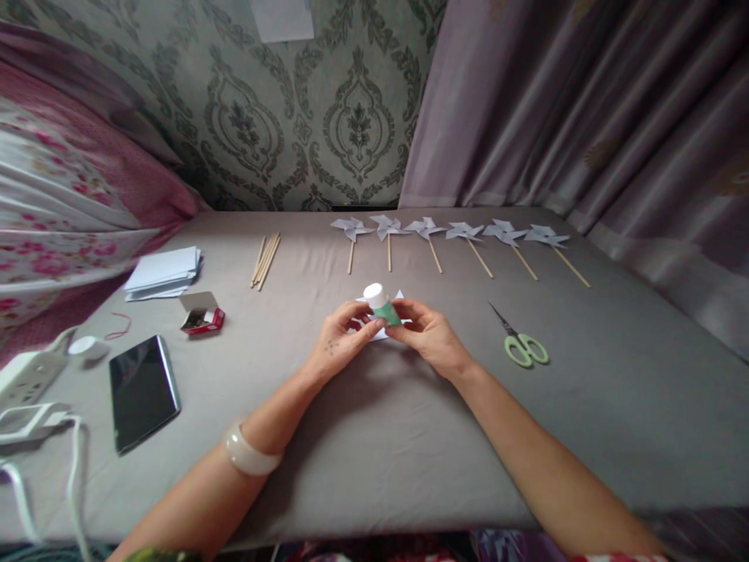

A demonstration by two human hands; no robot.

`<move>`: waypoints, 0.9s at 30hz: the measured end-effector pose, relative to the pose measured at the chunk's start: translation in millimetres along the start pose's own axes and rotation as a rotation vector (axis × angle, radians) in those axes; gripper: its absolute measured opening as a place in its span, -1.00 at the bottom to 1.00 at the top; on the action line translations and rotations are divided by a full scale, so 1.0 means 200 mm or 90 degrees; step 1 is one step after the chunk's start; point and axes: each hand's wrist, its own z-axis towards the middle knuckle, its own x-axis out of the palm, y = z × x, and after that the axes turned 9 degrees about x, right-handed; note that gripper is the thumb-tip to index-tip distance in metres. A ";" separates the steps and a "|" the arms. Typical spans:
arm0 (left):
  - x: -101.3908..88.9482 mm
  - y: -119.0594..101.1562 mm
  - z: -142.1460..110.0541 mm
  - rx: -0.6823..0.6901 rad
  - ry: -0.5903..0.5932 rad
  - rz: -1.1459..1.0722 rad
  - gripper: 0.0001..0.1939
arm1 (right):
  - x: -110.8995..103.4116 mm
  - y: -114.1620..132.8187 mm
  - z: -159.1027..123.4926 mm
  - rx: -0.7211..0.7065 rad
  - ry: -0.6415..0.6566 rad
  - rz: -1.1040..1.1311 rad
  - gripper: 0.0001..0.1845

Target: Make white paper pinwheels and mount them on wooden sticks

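Observation:
Over the middle of the table, a glue stick [388, 314] with a white cap and a green body is held tilted between my two hands. My left hand [342, 337] is closed on its left side, thumb against the lower end. From the other side my right hand [431, 337] grips the green body with thumb and fingers. A piece of white paper [379, 335] shows just behind and below the glue stick, mostly covered by my hands. The cap is on the glue stick.
Several paper pinwheels [465, 231] on sticks line the back. Green-handled scissors [525, 349] lie at right. To the left are loose wooden sticks [266, 261], stacked paper [164, 272], a small open red box [203, 318], a phone [143, 393] and a power strip [29, 376] with cables.

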 end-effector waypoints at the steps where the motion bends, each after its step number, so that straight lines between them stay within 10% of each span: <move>1: 0.00 -0.01 0.00 -0.026 0.000 -0.046 -0.68 | 0.04 0.00 0.00 -0.021 -0.016 -0.044 -0.62; 6: -0.08 0.00 0.02 -0.100 -0.087 -0.070 -0.69 | 0.09 -0.01 0.02 -0.091 -0.078 -0.097 -0.62; 10: -0.28 0.04 0.06 -0.080 -0.204 0.128 -0.70 | 0.02 -0.02 0.01 -0.116 -0.207 -0.260 -0.78; 15: -0.50 0.10 0.07 -0.142 -0.267 0.398 -0.72 | 0.00 -0.05 -0.05 -0.157 -0.157 -0.505 -0.78; 27: -0.63 0.15 0.06 -0.134 -0.330 0.548 -0.73 | -0.09 -0.09 -0.03 -0.151 -0.222 -0.590 -0.82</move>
